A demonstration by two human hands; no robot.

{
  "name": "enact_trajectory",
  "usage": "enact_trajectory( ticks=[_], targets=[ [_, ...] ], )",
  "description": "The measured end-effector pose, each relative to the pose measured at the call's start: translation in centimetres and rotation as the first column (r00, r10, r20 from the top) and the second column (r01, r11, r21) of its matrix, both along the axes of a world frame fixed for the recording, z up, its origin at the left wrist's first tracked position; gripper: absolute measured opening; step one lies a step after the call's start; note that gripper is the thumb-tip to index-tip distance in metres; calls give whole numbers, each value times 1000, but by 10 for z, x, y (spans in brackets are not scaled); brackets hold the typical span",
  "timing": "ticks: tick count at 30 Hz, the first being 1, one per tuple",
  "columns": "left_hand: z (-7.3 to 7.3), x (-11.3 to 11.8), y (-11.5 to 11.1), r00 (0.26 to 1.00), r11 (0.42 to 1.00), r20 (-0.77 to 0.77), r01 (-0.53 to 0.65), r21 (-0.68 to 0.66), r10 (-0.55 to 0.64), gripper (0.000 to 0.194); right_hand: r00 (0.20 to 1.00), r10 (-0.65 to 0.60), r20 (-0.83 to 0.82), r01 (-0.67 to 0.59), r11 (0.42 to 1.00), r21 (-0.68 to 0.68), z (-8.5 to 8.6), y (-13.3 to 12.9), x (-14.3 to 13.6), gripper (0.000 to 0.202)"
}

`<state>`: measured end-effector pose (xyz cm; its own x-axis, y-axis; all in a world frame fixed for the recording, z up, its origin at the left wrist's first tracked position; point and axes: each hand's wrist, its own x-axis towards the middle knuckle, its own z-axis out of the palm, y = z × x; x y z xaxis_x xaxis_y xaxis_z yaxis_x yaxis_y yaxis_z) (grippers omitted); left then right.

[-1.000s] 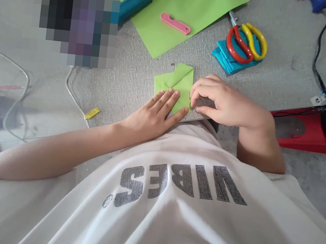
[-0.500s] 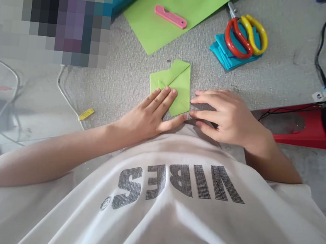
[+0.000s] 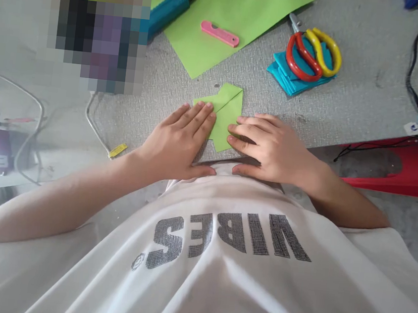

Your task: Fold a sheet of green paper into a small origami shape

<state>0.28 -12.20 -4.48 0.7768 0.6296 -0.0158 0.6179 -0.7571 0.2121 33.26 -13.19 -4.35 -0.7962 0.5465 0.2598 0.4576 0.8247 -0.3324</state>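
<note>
A small folded piece of green paper [image 3: 226, 111] lies flat on the grey textured tabletop, close to its front edge. A diagonal fold line runs across its upper part. My left hand [image 3: 182, 141] rests with outstretched fingers over the paper's left side, pressing it down and hiding that part. From the other side, my right hand [image 3: 269, 148] touches the right edge of the paper with its fingertips, fingers apart and slightly bent. Neither hand grips anything.
Beyond the paper lies a large green sheet [image 3: 247, 6] with a pink folding knife [image 3: 220, 33] and a blue utility knife [image 3: 170, 10]. Scissors [image 3: 304, 57] rest on folded blue paper [image 3: 291, 83]. Cables [image 3: 413, 63] run at both sides; a red object [image 3: 412, 173] sits right.
My left hand has slid left over the paper, its thumb now off it. My right hand has moved left, from beside the paper onto its right edge. The view has shifted slightly.
</note>
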Motion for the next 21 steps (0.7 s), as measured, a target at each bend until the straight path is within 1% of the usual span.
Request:
enact_trajectory(
  ticks=[3, 5, 8, 9, 12, 15, 18, 20, 21],
  targets=[
    [-1, 4, -3, 997, 999, -78, -27, 28, 29, 121, 999, 41, 23, -40, 996, -76, 8, 19, -4, 66],
    [-2, 6, -5, 993, 999, -114, -37, 31, 40, 117, 997, 67, 41, -62, 992, -110, 8, 36, -7, 78],
    [-1, 8, -5, 989, 1000, -142, -26, 10, 27, 115, 993, 77, 85, -66, 989, -131, -2, 62, -8, 110],
    [-1, 8, -4, 989, 1000, -147, -23, 2, 23, 114, 991, 70, 110, -54, 989, -140, -6, 70, -6, 118],
    [1, 10, -5, 988, 999, -153, -34, -9, 32, 111, 983, 47, 176, -19, 988, -156, -13, 81, 0, 125],
    [4, 11, -8, 988, 998, -142, -56, 6, 56, 108, 978, 17, 208, 12, 990, -140, -10, 77, 3, 130],
    [7, 7, -9, 996, 999, -80, -25, 40, 28, 95, 969, -2, 245, 28, 994, -105, 0, 58, -1, 139],
    [8, 4, -7, 1000, 999, -18, -9, 53, 10, 90, 968, 5, 250, 12, 998, -64, 5, 41, -8, 133],
    [9, 3, -5, 1000, 999, 11, -9, 52, 8, 89, 974, 5, 224, -1, 1000, -19, 6, 33, -13, 124]
  ],
)
